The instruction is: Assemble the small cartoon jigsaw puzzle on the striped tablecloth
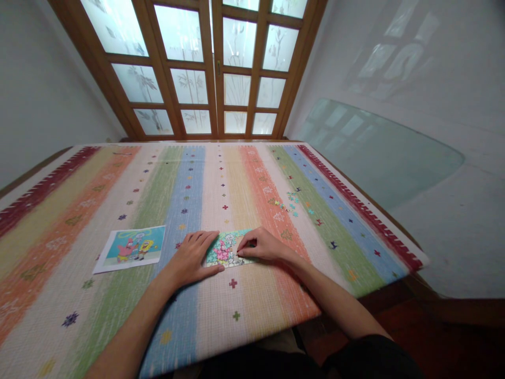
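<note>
Two bare hands are resting on a partly assembled jigsaw puzzle point(226, 249) that is lying flat near the front middle of the counter point(59, 295), which is covered by a cloth striped in orange, green, blue, cream and red. The left hand point(195, 256) is lying palm down and spread flat, its fingers overlapping the puzzle's left edge and its thumb running along the near side. The right hand point(263, 245) is sitting at the puzzle's right edge with its fingers curled together and the fingertips pressing down onto the pieces; whether it is pinching a single piece cannot be told. To the left of the puzzle, apart from the left hand, a printed reference picture point(131, 247) showing two cartoon figures on a turquoise ground is lying flat on the cloth. Farther back and to the right, a small scatter of loose puzzle pieces point(291, 204) is lying on the orange and cream stripes, well apart from both hands.
</note>
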Available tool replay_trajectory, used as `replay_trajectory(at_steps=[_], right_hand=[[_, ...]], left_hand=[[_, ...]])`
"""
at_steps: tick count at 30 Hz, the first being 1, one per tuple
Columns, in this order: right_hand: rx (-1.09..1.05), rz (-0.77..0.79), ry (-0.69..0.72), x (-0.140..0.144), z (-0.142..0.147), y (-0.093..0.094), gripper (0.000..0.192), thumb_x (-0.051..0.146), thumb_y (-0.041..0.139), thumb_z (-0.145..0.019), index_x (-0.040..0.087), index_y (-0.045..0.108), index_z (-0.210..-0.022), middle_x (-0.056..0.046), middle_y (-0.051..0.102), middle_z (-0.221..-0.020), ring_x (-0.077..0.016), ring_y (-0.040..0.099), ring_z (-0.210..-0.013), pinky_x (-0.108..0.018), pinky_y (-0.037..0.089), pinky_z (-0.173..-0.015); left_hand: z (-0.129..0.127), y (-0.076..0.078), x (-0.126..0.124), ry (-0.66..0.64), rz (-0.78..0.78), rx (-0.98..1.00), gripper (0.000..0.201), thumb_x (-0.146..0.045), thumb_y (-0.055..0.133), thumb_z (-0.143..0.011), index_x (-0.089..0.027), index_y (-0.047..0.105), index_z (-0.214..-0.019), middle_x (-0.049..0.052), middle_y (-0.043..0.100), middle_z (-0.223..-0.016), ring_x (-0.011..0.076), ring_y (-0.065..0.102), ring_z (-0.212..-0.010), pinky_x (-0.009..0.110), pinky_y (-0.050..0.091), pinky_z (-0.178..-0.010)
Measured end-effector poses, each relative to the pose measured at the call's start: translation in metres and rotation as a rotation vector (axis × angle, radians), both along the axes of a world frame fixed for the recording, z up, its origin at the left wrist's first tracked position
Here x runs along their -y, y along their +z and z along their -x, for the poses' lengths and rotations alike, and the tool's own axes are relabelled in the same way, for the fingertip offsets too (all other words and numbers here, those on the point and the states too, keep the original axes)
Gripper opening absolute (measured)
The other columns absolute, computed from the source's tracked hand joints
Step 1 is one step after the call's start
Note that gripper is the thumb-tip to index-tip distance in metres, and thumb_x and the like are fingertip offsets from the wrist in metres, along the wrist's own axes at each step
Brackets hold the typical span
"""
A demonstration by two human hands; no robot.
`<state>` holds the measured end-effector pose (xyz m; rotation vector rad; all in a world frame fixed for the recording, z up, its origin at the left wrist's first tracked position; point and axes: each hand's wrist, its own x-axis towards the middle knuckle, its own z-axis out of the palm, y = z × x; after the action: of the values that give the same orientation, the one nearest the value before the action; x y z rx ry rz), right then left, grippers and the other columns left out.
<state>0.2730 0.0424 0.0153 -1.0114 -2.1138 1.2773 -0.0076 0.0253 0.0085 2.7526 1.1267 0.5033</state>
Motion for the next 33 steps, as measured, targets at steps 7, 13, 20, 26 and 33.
replay_trajectory(at_steps=[7, 13, 20, 26, 33], right_hand=[[0.104, -0.142, -0.009, -0.0014, 0.0000, -0.0013, 0.007, 0.021, 0.075, -0.083, 0.018, 0.081, -0.083, -0.004, 0.075, -0.079, -0.0154, 0.063, -0.072, -0.026, 0.045, -0.068], [0.151, -0.169, -0.034, -0.0020, 0.0009, -0.0028, 0.005, 0.022, 0.078, -0.081, 0.018, 0.080, -0.082, -0.003, 0.073, -0.077, -0.0149, 0.061, -0.071, -0.025, 0.043, -0.067], [0.124, -0.139, 0.008, -0.0020, 0.0004, -0.0003, 0.009, 0.024, 0.075, -0.084, 0.017, 0.081, -0.084, -0.003, 0.073, -0.076, -0.0143, 0.060, -0.068, -0.025, 0.043, -0.066], [0.145, -0.162, 0.009, -0.0013, -0.0004, -0.0016, 0.006, 0.021, 0.077, -0.081, 0.018, 0.081, -0.084, -0.002, 0.072, -0.073, -0.0130, 0.058, -0.064, -0.024, 0.041, -0.063], [0.146, -0.205, 0.027, -0.0021, -0.0010, -0.0044, 0.007, 0.022, 0.076, -0.083, 0.018, 0.081, -0.085, -0.002, 0.073, -0.074, -0.0130, 0.059, -0.063, -0.024, 0.040, -0.062]], left_hand=[[-0.0004, 0.0013, 0.0007, 0.008, 0.023, 0.003, 0.072, -0.055, 0.065, -0.090, -0.022, 0.037, -0.148, 0.013, 0.061, -0.137, 0.0352, 0.056, -0.121, 0.048, 0.043, -0.103], [-0.0003, -0.0017, 0.0000, 0.012, 0.012, 0.023, 0.074, -0.057, 0.066, -0.089, -0.021, 0.039, -0.148, 0.014, 0.061, -0.136, 0.0351, 0.056, -0.120, 0.050, 0.043, -0.103], [-0.0001, -0.0023, -0.0005, 0.005, 0.005, 0.010, 0.072, -0.059, 0.064, -0.091, -0.020, 0.040, -0.147, 0.014, 0.061, -0.136, 0.0343, 0.056, -0.121, 0.048, 0.043, -0.103], [0.0003, -0.0002, 0.0005, 0.006, 0.011, 0.009, 0.072, -0.057, 0.064, -0.091, -0.020, 0.040, -0.148, 0.014, 0.062, -0.135, 0.0342, 0.057, -0.120, 0.048, 0.043, -0.102], [-0.0003, -0.0011, -0.0001, 0.007, 0.012, 0.010, 0.072, -0.058, 0.065, -0.090, -0.021, 0.041, -0.147, 0.013, 0.062, -0.134, 0.0346, 0.057, -0.119, 0.048, 0.044, -0.101]])
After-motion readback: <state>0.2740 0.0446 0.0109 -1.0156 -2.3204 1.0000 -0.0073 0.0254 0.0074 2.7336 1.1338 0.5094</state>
